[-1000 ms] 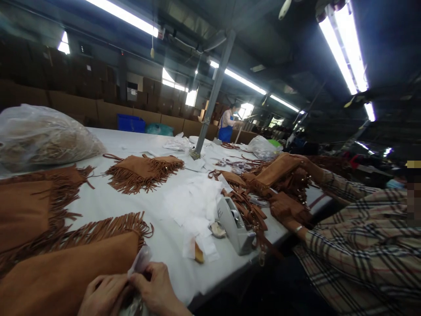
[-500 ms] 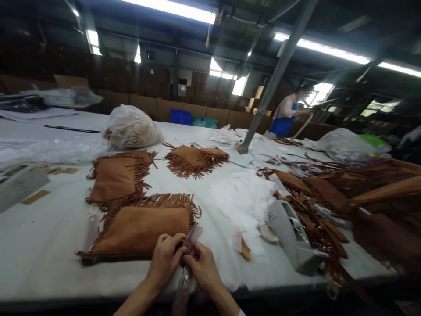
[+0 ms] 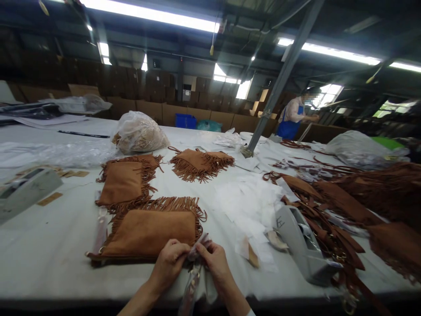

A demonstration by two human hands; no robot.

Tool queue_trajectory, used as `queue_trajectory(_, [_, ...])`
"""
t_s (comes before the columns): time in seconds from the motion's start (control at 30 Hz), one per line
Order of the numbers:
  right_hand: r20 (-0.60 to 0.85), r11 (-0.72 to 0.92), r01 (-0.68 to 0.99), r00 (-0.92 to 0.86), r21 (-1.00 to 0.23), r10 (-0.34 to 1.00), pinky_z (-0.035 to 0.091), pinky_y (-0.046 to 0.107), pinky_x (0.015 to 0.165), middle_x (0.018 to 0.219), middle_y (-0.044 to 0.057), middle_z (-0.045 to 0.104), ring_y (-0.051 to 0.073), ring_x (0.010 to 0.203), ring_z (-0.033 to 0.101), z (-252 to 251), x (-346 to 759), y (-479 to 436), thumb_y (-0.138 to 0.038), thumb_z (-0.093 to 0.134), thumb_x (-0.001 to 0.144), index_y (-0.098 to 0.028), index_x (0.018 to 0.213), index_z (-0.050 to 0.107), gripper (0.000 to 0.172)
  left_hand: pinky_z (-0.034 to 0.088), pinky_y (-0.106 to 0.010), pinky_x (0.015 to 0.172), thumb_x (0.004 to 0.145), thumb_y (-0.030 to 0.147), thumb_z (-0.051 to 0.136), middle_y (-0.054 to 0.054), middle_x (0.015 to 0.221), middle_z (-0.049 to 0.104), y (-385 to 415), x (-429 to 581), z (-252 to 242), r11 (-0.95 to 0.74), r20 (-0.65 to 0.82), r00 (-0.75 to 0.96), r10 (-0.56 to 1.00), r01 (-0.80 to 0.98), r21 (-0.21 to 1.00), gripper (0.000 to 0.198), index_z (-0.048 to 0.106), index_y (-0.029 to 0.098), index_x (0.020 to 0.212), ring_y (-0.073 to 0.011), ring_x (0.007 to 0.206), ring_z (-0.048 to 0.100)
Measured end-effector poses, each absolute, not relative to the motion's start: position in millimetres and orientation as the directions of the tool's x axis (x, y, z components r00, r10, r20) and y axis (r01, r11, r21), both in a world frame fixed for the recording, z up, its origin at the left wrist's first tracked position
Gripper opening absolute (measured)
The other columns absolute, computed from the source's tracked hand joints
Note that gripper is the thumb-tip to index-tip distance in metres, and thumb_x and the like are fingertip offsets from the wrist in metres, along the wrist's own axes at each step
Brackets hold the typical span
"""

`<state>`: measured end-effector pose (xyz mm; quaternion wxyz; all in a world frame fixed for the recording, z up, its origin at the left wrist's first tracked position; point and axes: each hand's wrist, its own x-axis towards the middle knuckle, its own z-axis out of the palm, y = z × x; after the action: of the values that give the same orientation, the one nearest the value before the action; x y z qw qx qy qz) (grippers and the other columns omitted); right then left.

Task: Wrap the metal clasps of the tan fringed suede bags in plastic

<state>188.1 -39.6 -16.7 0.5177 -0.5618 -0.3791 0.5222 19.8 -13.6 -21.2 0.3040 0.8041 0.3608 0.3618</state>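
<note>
A narrow strap in clear plastic wrap (image 3: 190,287) runs from between my hands down over the table's front edge. My left hand (image 3: 168,264) pinches the crumpled upper part of this wrap from the left, thumb against fingers. From the right, my right hand (image 3: 217,267) grips the same part between thumb and fingertips. Just behind them lies a brown fringed suede bag (image 3: 153,230), its zipper side toward me. Another plastic-wrapped strap (image 3: 100,228) lies at its left end. My fingers partly hide the strap's upper end.
Further fringed bags (image 3: 121,182) lie behind. A grey tape dispenser (image 3: 301,245) stands right, beside piled brown straps (image 3: 332,237); a second dispenser (image 3: 31,193) is at left. White paper sheets (image 3: 243,199) lie mid-table. A metal post (image 3: 279,83) rises beyond. One person (image 3: 291,116) stands far back.
The upper end of the wrapped strap stuck up straight between my hands; now it is bunched and bent at my fingertips. The whole view has shifted slightly, moving things rightward.
</note>
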Motion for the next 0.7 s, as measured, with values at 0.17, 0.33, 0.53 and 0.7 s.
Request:
queue_trajectory(0.17, [-0.169,-0.165,-0.038,0.170,-0.986,0.971,0.047,0.028,0.063,0.074,0.009,0.072,0.019,0.066,0.061,-23.9,186.6,-37.5,-0.049,0.073,0.066,-0.010,0.077,0.072,0.040,0.046,-0.035,0.088,0.086,0.023,0.049,-0.008,0.107,0.066,-14.0,18.2,-17.2,-0.421,0.299,0.379,0.876,0.298,0.857,0.019,0.064,0.020,0.099,-0.0222,0.099,0.059])
queue_trajectory(0.33, [-0.114,-0.112,-0.023,0.185,-0.993,0.976,0.047,0.028,0.064,0.074,0.006,0.070,0.019,0.068,0.061,-23.2,184.3,-34.6,-0.050,0.074,0.065,-0.012,0.078,0.070,0.040,0.044,-0.037,0.082,0.077,0.032,0.065,-0.005,0.090,0.070,-8.5,29.7,-4.6,-0.335,0.168,0.392,0.904,0.408,0.849,0.031,0.067,0.023,0.106,-0.0244,0.087,0.060])
queue_trajectory(0.53, [-0.094,-0.086,-0.171,0.040,-0.981,0.995,0.039,0.021,0.050,0.074,0.001,0.065,0.012,0.059,0.054,-24.3,197.0,-37.2,-0.051,0.073,0.066,-0.017,0.097,0.066,0.047,0.039,-0.030,0.071,0.080,0.024,0.058,-0.001,0.071,0.068,-4.0,33.6,-0.9,-0.316,0.151,0.391,0.908,0.400,0.860,0.016,0.068,0.021,0.067,-0.0200,0.075,0.058])
queue_trajectory(0.7, [-0.063,-0.083,-0.233,-0.091,-0.969,0.994,0.043,0.023,0.061,0.080,0.002,0.066,0.016,0.072,0.058,-20.4,203.3,-41.3,-0.040,0.076,0.064,-0.018,0.095,0.067,0.039,0.036,-0.032,0.073,0.086,0.025,0.048,-0.002,0.073,0.064,-8.0,35.9,-6.7,-0.359,0.141,0.413,0.900,0.518,0.776,0.021,0.065,0.022,0.073,-0.0211,0.077,0.055])
